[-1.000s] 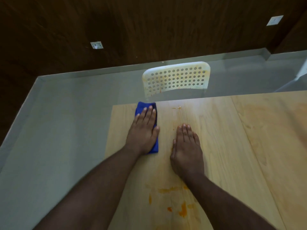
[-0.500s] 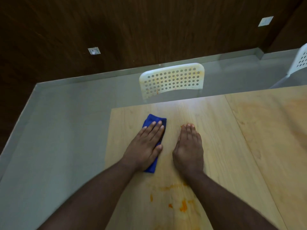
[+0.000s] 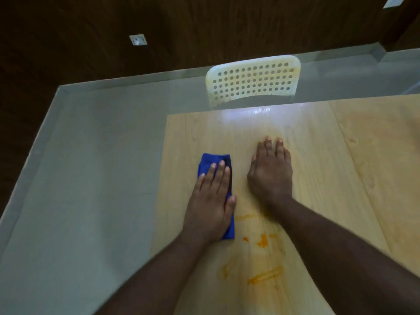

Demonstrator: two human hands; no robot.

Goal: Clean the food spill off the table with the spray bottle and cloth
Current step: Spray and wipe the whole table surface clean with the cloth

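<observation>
At frame centre, left hand [image 3: 210,201] flat, fingers together, pressing blue cloth [image 3: 214,163] on counter [image 3: 318,178]; right hand [image 3: 270,171] flat, empty. Orange spill [image 3: 262,242] lower centre (wet?): I fear smearing, forearms dragging through. Spray bottle unseen.

No text, label, brand, number or sign can be read anywhere here

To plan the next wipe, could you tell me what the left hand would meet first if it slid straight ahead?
Probably nothing: ahead of the left hand and blue cloth lies bare table, then its far edge.
</observation>
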